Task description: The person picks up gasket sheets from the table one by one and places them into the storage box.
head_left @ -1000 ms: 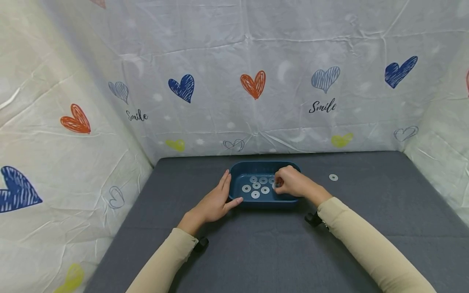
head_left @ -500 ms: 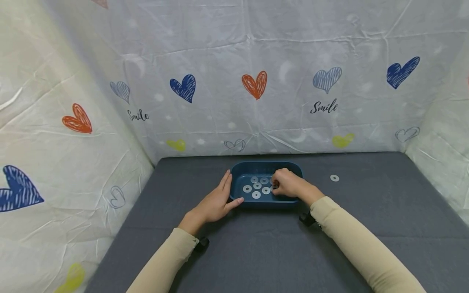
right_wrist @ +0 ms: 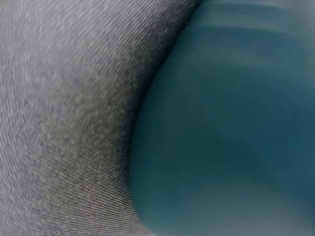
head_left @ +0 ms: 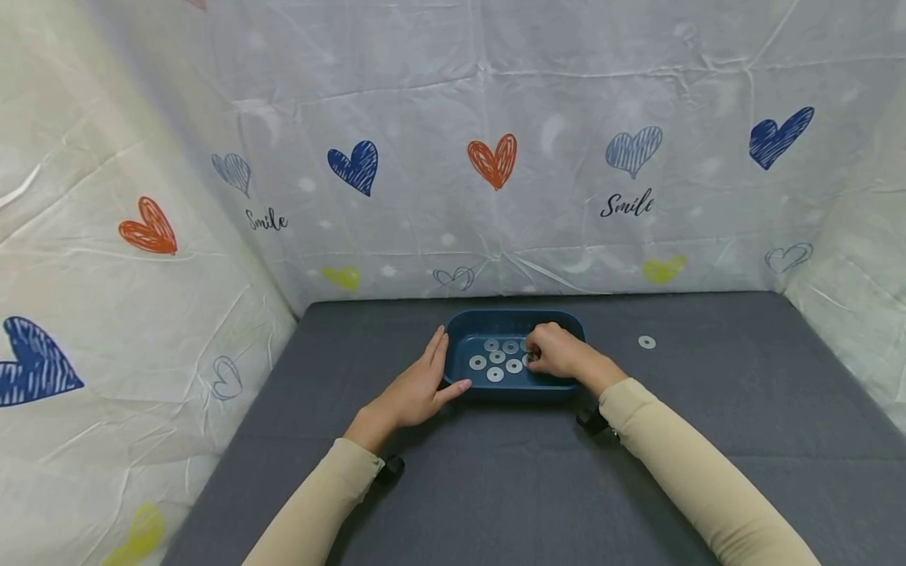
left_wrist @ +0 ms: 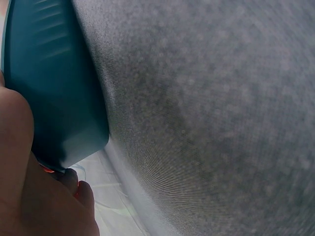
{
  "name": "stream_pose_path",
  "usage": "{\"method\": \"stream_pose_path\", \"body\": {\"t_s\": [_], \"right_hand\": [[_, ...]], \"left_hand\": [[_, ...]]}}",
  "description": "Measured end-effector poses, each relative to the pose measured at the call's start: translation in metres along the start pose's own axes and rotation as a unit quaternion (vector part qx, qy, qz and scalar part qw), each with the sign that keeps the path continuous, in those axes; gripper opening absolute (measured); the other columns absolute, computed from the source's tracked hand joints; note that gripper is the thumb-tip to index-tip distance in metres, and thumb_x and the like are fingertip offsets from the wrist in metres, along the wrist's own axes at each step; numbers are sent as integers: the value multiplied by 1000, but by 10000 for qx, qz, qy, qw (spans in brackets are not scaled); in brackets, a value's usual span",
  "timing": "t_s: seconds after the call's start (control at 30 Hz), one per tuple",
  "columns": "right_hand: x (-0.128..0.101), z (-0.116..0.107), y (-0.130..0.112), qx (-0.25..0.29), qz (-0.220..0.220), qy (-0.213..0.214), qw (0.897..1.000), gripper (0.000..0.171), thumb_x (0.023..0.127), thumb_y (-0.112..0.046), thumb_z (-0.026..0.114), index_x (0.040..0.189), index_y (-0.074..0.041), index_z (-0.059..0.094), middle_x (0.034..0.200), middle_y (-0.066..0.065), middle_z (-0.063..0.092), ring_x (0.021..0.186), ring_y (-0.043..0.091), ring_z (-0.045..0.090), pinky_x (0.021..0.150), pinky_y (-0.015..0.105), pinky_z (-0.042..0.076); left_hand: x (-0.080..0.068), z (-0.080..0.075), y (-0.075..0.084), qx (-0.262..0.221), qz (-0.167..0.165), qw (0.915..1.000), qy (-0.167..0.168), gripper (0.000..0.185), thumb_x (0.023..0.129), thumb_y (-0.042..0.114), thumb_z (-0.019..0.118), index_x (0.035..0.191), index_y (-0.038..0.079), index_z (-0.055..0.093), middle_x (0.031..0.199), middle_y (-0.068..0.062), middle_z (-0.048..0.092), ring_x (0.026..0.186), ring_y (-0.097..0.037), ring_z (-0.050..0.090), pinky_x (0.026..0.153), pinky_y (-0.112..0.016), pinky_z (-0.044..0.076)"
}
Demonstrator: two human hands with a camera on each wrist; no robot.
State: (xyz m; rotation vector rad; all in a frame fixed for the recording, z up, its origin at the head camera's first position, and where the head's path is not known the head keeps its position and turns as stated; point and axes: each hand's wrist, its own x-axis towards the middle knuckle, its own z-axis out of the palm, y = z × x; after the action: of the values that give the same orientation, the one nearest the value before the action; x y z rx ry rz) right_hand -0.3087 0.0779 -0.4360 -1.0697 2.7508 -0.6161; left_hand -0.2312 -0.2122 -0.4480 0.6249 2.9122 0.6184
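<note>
A dark blue rectangular tray [head_left: 481, 393] sits on the grey cloth, with several flat silvery washers [head_left: 477, 362] lying loosely on its floor. My left hand [head_left: 410, 393] rests against the tray's left end, fingers straight along the side and thumb at the front rim. Inside the right half of the tray, my right hand [head_left: 559, 350] is curled, its thumb and fingertips pinching a washer [head_left: 527, 360] that they partly cover. Another washer [head_left: 647, 342] lies on the cloth right of the tray. The left wrist view shows the tray's outer wall [left_wrist: 54, 98] beside my fingers.
Grey cloth [head_left: 495, 487] covers the table around the tray. Close behind the tray hangs a pale curtain [head_left: 552, 220] printed with hearts and "Smile"; similar curtains stand at the left and right. A dark wrist device [head_left: 591, 420] sits under the right cuff.
My right hand has shifted slightly left within the tray, its fingertips staying low by the right-hand washers. My left hand keeps its place at the tray's end.
</note>
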Motion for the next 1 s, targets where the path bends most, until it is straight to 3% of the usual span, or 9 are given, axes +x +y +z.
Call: {"method": "stream_pose_path", "body": {"t_s": [0.13,0.23,0.33,0.4,0.63,1.0], "right_hand": [[-5,-3,-3,-110,-12,-95,9999,24,91,-9,77,72,-6,62,68,3,45,63,16,37,60,29,31],[-12,-9,-8,-278,-45,-105,9995,13,91,-12,77,90,0,72,82,8,58,72,18,50,64,31,43],[-21,-17,-12,-369,23,-82,9993,28,92,-14,78,114,2,73,105,14,65,94,26,62,80,38,55],[-28,-22,-15,-403,70,-55,9991,35,92,-15,78,122,2,71,114,15,65,103,29,63,86,41,56],[-49,-35,-17,-354,-4,145,9993,37,92,-18,79,122,1,71,113,16,63,97,30,65,80,40,56],[-76,-48,-11,61,4,511,9987,31,91,-17,79,117,-2,72,112,13,65,99,32,67,82,42,58]], "left_hand": [[0,1,1,-16,27,10000,-3,102,101,67,45,163,0,0,172,-15,-8,156,-32,14,122,-50,25],[0,0,1,-27,25,10000,-7,101,101,67,45,163,0,1,172,-15,-7,156,-32,15,122,-50,26],[0,-1,2,-21,17,10000,9,101,101,67,45,163,0,2,172,-14,-7,156,-32,16,122,-50,26],[0,-2,2,-24,27,10000,24,101,101,67,46,163,0,3,172,-14,-7,156,-33,16,122,-50,26],[0,-4,3,-1,5,10000,-21,102,101,67,45,163,-1,3,172,-14,-8,156,-33,15,122,-50,25],[0,-3,4,7,-4,10000,-25,101,101,67,46,163,0,3,172,-14,-7,156,-33,16,122,-50,26]]}}
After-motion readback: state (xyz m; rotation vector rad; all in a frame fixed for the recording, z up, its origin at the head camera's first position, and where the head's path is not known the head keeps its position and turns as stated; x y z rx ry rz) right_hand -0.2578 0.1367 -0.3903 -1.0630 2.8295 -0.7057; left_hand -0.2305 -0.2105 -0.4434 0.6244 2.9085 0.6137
